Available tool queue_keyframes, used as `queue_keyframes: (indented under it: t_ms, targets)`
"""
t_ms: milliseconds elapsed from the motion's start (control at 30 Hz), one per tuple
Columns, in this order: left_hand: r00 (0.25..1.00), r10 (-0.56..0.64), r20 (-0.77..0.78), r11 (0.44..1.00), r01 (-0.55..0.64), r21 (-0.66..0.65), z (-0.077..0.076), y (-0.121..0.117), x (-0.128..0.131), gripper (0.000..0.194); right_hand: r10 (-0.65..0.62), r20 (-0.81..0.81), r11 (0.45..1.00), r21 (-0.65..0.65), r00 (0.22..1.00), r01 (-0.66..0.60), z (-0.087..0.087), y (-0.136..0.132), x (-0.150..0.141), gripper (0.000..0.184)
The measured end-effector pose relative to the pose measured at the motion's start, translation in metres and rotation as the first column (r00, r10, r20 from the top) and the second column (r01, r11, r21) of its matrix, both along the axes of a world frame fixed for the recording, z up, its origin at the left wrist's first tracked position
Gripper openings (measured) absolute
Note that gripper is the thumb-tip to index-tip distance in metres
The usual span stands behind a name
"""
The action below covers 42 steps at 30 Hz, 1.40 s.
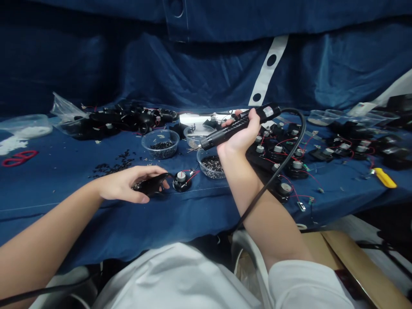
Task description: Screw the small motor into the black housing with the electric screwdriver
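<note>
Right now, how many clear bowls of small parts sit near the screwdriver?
3 clear bowls: one leftmost, one behind the electric screwdriver, one just below it. More clear bowls sit far right, some possibly hidden.

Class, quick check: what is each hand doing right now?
Left hand: holding a black plastic part.
Right hand: closed, gripping a corded electric screwdriver.

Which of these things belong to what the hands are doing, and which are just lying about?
In use: right hand gripping a black corded electric screwdriver; left hand on a black plastic housing; silver-topped round part with red wires; clear plastic bowl of dark screws.

Lying about: red-handled scissors; yellow-handled tool.
</note>
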State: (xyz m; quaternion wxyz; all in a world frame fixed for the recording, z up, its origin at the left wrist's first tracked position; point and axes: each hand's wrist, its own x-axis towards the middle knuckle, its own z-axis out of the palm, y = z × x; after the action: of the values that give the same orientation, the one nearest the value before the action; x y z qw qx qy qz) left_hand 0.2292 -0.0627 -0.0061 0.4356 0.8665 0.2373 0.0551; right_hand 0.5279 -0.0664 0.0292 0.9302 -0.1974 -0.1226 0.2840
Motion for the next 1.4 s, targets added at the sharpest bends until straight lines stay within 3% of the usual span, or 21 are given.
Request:
queue_keyframes:
  t_ms: [100,200,267,333,433,533,967,1233,1400]
  targets:
    - [1.000,0.022,-0.003,0.994,-0.021,0.112,0.002,0.002,-0.004,0.073,0.006,0.004,1.000,-0.018,1.000,-0.006,0.000,-0.001,0.001,0.020]
    - [0.990,0.110,-0.084,0.924,-0.071,0.375,0.002,0.005,-0.006,0.078,0.004,0.003,1.000,-0.022,1.000,-0.004,0.000,-0.001,0.002,0.021]
    - [0.980,0.165,-0.108,0.883,-0.098,0.459,0.000,0.006,-0.006,0.084,0.004,0.004,1.000,-0.022,1.000,-0.004,0.000,-0.001,0.002,0.021]
    - [0.979,0.172,-0.113,0.871,-0.098,0.481,-0.001,0.006,-0.005,0.081,-0.005,0.024,0.999,-0.038,1.000,0.006,-0.001,0.000,0.003,0.020]
    - [0.992,0.102,-0.080,0.866,-0.049,0.497,-0.005,0.005,-0.002,0.057,-0.041,0.098,0.995,-0.083,0.994,0.049,-0.004,0.002,0.004,0.020]
    - [0.998,0.051,-0.033,0.852,-0.026,0.523,-0.008,0.003,0.003,0.045,-0.024,0.083,0.997,-0.070,0.996,0.030,-0.005,0.003,0.004,0.021]
    - [0.993,-0.113,0.033,0.753,0.064,0.655,-0.021,0.008,0.008,0.037,0.003,0.027,1.000,-0.030,1.000,-0.002,-0.007,0.007,0.003,0.023]
    - [0.991,-0.128,0.040,0.750,0.071,0.657,-0.023,0.006,0.016,0.035,0.015,0.026,1.000,-0.014,1.000,-0.015,-0.009,0.009,0.004,0.022]
    - [0.992,-0.127,0.025,0.735,0.077,0.674,-0.025,0.006,0.016,0.037,-0.044,0.156,0.999,-0.012,0.987,0.046,-0.015,0.014,0.006,0.026]
